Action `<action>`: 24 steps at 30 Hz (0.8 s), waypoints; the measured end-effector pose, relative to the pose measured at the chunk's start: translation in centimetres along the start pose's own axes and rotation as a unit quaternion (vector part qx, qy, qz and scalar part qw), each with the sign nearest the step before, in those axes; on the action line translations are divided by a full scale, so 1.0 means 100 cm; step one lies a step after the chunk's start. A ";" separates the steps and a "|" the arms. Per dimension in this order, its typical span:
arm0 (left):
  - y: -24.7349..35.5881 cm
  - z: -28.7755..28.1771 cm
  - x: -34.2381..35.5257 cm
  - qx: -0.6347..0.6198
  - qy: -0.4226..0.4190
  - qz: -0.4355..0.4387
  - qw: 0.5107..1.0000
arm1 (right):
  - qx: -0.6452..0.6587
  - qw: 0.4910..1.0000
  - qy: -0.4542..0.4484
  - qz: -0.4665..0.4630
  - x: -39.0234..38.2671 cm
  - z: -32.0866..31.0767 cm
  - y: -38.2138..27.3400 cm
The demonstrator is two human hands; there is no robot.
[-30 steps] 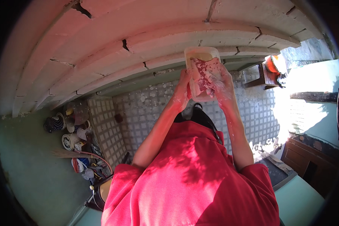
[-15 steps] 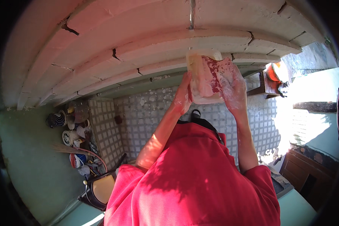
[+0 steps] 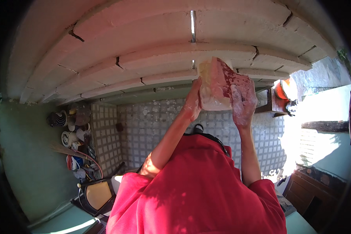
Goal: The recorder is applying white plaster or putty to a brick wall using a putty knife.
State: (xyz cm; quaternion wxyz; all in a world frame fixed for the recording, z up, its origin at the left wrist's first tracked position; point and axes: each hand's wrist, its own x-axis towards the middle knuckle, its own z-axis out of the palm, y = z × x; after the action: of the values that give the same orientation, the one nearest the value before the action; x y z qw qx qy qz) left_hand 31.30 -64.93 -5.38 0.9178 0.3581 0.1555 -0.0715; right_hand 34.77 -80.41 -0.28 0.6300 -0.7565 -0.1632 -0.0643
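My left hand [image 3: 192, 102] is closed on the side of a whitish plastic tub [image 3: 216, 106], which hangs in front of my chest, just this side of the block wall. My right hand [image 3: 244, 104], smeared with white paste, grips a flat red spreader [image 3: 227, 73] by its right end. Pale putty [image 3: 219, 86] coats the spreader's left part. The blade is tilted over the tub and covers much of its opening, so how full the tub is cannot be made out. Whether blade and rim touch is unclear.
A pale block wall [image 3: 156, 58] with open, cracked joints rises ahead. Below lies a tiled floor [image 3: 144, 121] with white splatters. Buckets and a broom [image 3: 68, 151] crowd the left; a chair [image 3: 98, 195] stands lower left. An orange bucket [image 3: 286, 89] sits at the right.
The spreader has turned in my right hand, its far left corner now pointing more away from me. Both hands and the tub appear slightly lower in the picture, as the view has shifted.
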 end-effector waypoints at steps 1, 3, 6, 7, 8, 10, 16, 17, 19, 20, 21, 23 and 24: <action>0.000 0.001 0.001 0.009 -0.001 0.005 1.000 | 0.002 1.000 -0.001 -0.003 0.003 0.000 0.001; 0.001 0.002 -0.002 0.018 0.003 0.011 1.000 | 0.009 1.000 -0.003 -0.009 0.004 0.002 0.001; 0.006 0.001 -0.001 0.014 0.006 0.023 1.000 | 0.050 0.999 0.016 0.003 0.006 0.007 0.003; 0.005 -0.005 0.003 0.012 0.004 0.028 1.000 | 0.053 0.999 0.014 0.000 0.008 0.008 0.006; 0.007 -0.005 0.005 0.009 0.001 0.030 0.999 | 0.039 0.999 0.001 -0.018 0.012 0.009 0.010; 0.010 -0.001 0.004 0.013 0.013 0.037 0.999 | 0.027 0.999 -0.011 -0.040 0.018 0.010 0.018; 0.028 0.002 0.012 0.004 0.031 0.070 0.997 | 0.136 0.990 0.019 0.029 0.031 0.017 0.006; 0.032 0.008 0.005 -0.018 0.052 0.083 0.995 | 0.176 0.983 0.043 0.024 0.032 0.020 -0.007; 0.035 0.006 0.000 -0.017 0.041 0.072 0.996 | 0.218 0.973 0.070 -0.003 0.036 0.019 -0.024; 0.039 -0.001 0.002 -0.017 0.040 0.059 0.997 | 0.195 0.980 0.046 0.015 0.035 0.021 -0.027; 0.041 -0.007 0.007 -0.011 0.023 0.073 0.997 | 0.168 0.985 0.027 0.032 0.036 0.020 -0.030; 0.042 -0.015 0.009 -0.007 0.017 0.057 0.998 | 0.130 0.991 0.003 0.036 0.034 0.021 -0.027; 0.046 -0.010 0.005 0.003 -0.002 0.069 0.998 | 0.133 0.991 0.013 0.014 0.032 0.017 -0.029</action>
State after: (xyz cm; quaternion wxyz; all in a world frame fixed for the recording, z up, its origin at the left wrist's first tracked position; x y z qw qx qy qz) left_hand 32.68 -60.94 -3.33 0.9197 0.3708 0.1286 -0.0090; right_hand 36.60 -77.74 3.08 0.7279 -0.6673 -0.1513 -0.0434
